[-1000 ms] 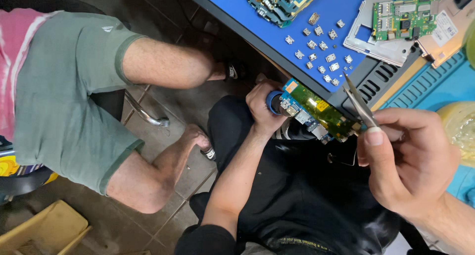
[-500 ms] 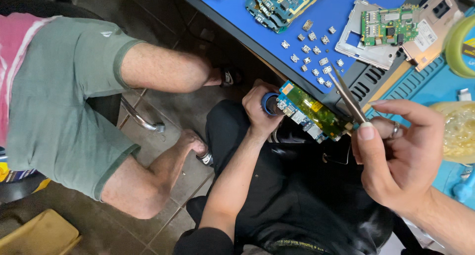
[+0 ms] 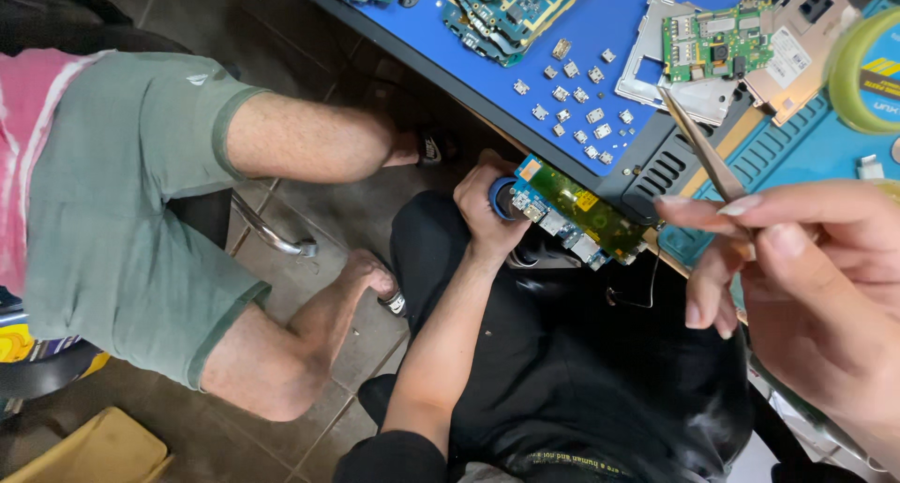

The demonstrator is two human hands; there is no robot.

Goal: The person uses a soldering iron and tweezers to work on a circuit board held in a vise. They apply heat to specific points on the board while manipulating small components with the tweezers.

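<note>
My left hand point(image 3: 486, 213) grips a green circuit board point(image 3: 579, 213) by its end, holding it over my lap just below the table edge; a blue ring-shaped part point(image 3: 502, 200) shows against my fingers. My right hand point(image 3: 806, 286) pinches metal tweezers point(image 3: 701, 143), whose tips point up and away, above the far end of the board and apart from it. I wear black clothes point(image 3: 600, 380).
A blue work mat point(image 3: 619, 14) carries several small metal connectors point(image 3: 574, 97), a pile of circuit boards point(image 3: 511, 9), a metal frame with a green board point(image 3: 708, 47) and a yellow-green tape roll point(image 3: 867, 70). Another person in green shorts point(image 3: 141, 220) sits at left.
The tweezers have lifted off the board and moved up and right with my right hand, which is now closer to the camera. My left hand still holds the board.
</note>
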